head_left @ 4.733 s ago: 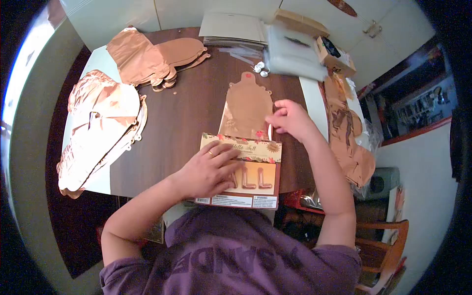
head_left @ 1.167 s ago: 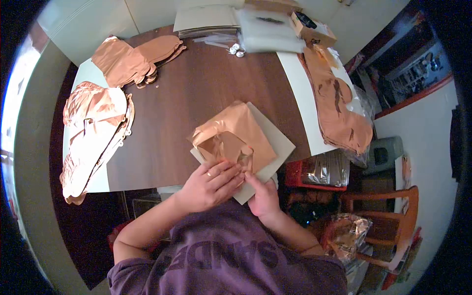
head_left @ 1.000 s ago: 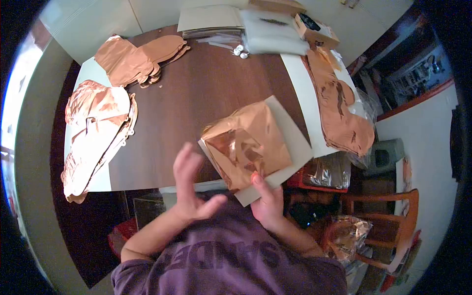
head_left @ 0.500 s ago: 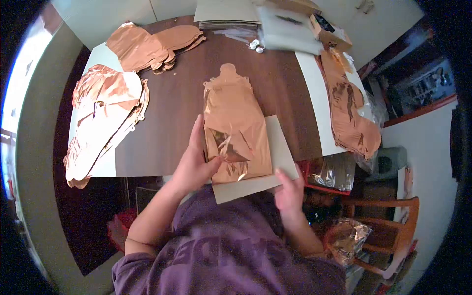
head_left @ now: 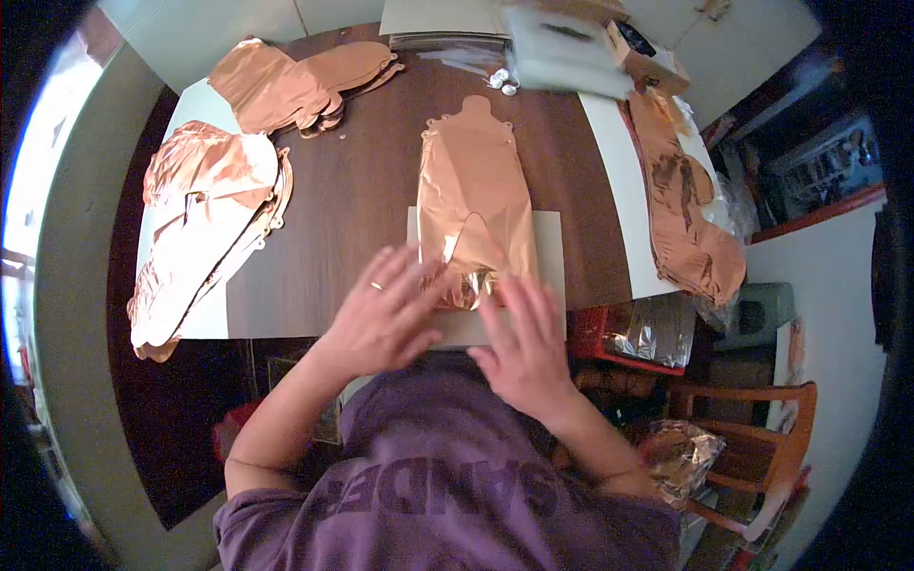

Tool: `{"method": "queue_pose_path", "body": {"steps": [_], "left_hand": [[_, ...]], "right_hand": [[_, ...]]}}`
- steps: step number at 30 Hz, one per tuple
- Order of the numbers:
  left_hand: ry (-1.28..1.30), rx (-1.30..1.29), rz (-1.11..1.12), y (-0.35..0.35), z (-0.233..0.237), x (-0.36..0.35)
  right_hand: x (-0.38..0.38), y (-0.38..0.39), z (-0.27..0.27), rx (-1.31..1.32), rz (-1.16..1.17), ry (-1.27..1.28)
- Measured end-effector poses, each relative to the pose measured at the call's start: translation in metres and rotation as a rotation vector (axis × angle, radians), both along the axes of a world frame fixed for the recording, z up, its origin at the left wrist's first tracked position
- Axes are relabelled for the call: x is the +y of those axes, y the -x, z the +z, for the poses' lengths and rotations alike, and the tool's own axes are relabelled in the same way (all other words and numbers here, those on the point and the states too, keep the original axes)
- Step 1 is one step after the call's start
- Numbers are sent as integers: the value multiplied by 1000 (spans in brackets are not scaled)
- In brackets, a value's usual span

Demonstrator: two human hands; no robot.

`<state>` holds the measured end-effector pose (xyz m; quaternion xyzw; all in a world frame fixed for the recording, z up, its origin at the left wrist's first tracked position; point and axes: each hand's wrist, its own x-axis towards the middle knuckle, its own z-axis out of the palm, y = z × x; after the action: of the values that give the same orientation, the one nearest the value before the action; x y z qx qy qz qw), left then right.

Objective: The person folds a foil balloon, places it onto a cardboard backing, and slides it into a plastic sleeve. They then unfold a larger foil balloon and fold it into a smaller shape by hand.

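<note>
A flat copper-coloured foil balloon (head_left: 474, 181), its lower end folded over, lies on a pale cardboard sheet (head_left: 549, 233) at the front middle of the table. The sheet's edges show on both sides of the foil. My left hand (head_left: 376, 314), with a ring on one finger, hovers over the lower left of the balloon, fingers spread and slightly blurred. Over the lower right corner is my right hand (head_left: 522, 347), also open, its fingertips overlapping the folded foil in this view. Neither hand grips anything.
Stacks of flat copper foil balloons lie at the left (head_left: 205, 228), far left (head_left: 271, 90) and right (head_left: 681, 205) of the table (head_left: 314, 228). At the back are cardboard sheets (head_left: 443, 19), clear plastic bags (head_left: 557, 52) and a small box (head_left: 647, 57). A wooden chair (head_left: 743, 409) stands right.
The balloon and cardboard have moved from my hands onto the table, straightened and slightly farther right. Both hands have let go and opened, now over the folded end.
</note>
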<state>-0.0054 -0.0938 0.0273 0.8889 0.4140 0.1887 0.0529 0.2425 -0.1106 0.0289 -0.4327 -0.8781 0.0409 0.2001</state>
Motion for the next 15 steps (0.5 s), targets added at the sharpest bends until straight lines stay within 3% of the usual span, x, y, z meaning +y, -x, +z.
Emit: {"method": "queue_pose_path", "body": {"steps": [7, 15], "left_hand": [[133, 234, -122, 7, -10, 0], [169, 240, -190, 14, -5, 6]], "right_hand": [[-2, 17, -21, -162, -43, 176], [-10, 15, -12, -198, -129, 232]]}}
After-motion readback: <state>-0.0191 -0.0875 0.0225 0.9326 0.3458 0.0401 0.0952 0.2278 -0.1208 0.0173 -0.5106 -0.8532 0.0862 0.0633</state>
